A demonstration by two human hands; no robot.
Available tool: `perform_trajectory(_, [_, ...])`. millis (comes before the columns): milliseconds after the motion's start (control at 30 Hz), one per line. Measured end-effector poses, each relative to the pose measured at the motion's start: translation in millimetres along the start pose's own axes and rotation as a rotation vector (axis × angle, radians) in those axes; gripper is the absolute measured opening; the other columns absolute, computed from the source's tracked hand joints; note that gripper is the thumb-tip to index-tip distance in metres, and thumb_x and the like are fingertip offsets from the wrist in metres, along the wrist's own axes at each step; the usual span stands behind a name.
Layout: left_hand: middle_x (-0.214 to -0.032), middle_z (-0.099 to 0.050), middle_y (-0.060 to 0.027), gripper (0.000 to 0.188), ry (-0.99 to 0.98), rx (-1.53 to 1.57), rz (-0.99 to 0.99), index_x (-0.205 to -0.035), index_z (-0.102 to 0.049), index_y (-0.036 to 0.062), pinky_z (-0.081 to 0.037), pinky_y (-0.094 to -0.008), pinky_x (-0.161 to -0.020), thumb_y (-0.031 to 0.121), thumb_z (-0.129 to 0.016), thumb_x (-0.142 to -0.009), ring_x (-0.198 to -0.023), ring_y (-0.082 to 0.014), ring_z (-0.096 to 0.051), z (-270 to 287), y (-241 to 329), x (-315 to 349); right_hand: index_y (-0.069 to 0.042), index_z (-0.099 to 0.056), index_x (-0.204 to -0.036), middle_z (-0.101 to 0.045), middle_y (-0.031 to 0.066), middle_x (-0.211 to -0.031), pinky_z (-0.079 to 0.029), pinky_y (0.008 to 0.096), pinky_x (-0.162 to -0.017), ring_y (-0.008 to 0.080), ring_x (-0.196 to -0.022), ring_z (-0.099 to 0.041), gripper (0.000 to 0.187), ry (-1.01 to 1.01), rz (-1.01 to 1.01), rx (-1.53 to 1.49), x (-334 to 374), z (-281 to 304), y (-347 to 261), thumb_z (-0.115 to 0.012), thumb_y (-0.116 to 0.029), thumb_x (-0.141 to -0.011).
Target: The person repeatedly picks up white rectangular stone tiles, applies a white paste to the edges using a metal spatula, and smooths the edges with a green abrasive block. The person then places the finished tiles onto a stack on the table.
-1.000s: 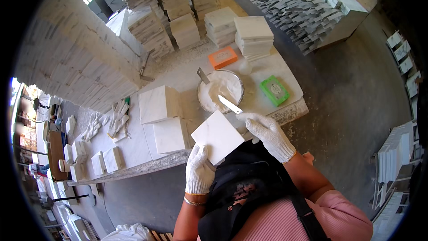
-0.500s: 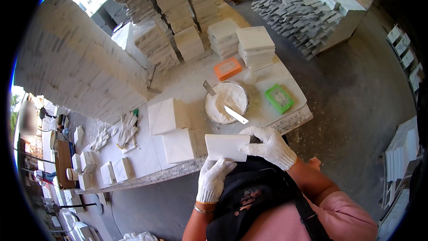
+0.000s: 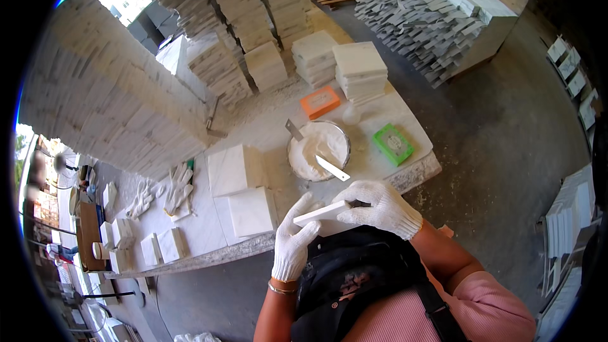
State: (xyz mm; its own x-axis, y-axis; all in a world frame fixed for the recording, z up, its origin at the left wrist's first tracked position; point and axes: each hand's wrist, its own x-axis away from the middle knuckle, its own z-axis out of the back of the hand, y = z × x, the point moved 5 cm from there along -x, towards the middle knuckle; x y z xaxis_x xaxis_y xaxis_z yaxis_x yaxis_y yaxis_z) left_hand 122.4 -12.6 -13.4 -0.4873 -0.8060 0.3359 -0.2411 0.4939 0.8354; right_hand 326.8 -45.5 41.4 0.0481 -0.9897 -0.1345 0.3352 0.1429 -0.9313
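A white stone tile is tilted in front of my body, with one narrow edge turned up toward me. My left hand, in a white knit glove, grips the tile's left end between thumb and fingers. My right hand, gloved the same way, is closed on its right end. A small dark object shows between the right thumb and fingers; its kind cannot be made out. Beyond the hands stands a round bowl of whitish paste, with a putty knife and a second metal blade resting in it.
On the stone-topped table lie an orange box, a green box and tile stacks. Two tile blocks stand left of the bowl. Spare gloves lie farther left. Tall tile piles rise at the back left.
The tile has turned from showing its broad face to showing a narrow edge. My left hand has moved up and slightly left, around the tile's end. The right hand keeps its grip.
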Motion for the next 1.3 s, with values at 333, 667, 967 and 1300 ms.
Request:
perform_trajectory(333, [-0.116, -0.071, -0.0091, 0.043, 0.119, 0.160, -0.029, -0.127, -0.062, -0.0005, -0.055, -0.0333, -0.085, 0.019, -0.077, -0.092, -0.101, -0.0190, -0.067, 17, -41, -27, -0.005, -0.074, -0.103, -0.072, 0.0099, -0.095, -0.054, 0.0338, -0.080, 0.0223, -0.087, -0.069, 0.016, 0.254, 0.040, 0.229, -27, 35, 10, -0.074, -0.014, -0.090])
perform_trajectory(667, [-0.118, -0.071, -0.0108, 0.034, 0.203, 0.296, -0.112, -0.125, -0.064, -0.0031, -0.050, -0.0336, -0.097, 0.012, -0.071, -0.096, -0.106, -0.0193, -0.066, 23, -48, -43, -0.014, -0.070, -0.111, -0.073, 0.0104, -0.091, -0.055, 0.0436, -0.072, 0.0323, -0.083, -0.071, 0.032, -0.046, -0.260, 0.663, -62, 14, 32, -0.072, -0.037, -0.089])
perform_trajectory(967, [-0.124, -0.069, -0.0124, 0.039, 0.196, 0.322, -0.111, -0.129, -0.061, -0.0044, -0.047, -0.0374, -0.104, 0.016, -0.070, -0.097, -0.115, -0.0226, -0.063, 25, -41, -52, -0.015, -0.069, -0.115, -0.073, 0.0125, -0.095, -0.056, 0.0445, -0.074, 0.0346, -0.086, -0.071, 0.029, -0.117, -0.234, 0.696, -73, 4, 50, -0.071, -0.026, -0.088])
perform_trajectory(1300, [-0.116, -0.071, -0.0094, 0.034, 0.199, 0.402, -0.037, -0.124, -0.065, -0.0026, -0.050, -0.0351, -0.098, 0.018, -0.070, -0.098, -0.106, -0.0195, -0.065, 26, -43, -58, -0.012, -0.067, -0.098, -0.071, 0.0095, -0.090, -0.054, 0.0421, -0.071, 0.0310, -0.082, -0.070, 0.008, 0.113, -0.120, 0.673, -72, 42, 47, -0.068, -0.017, -0.091])
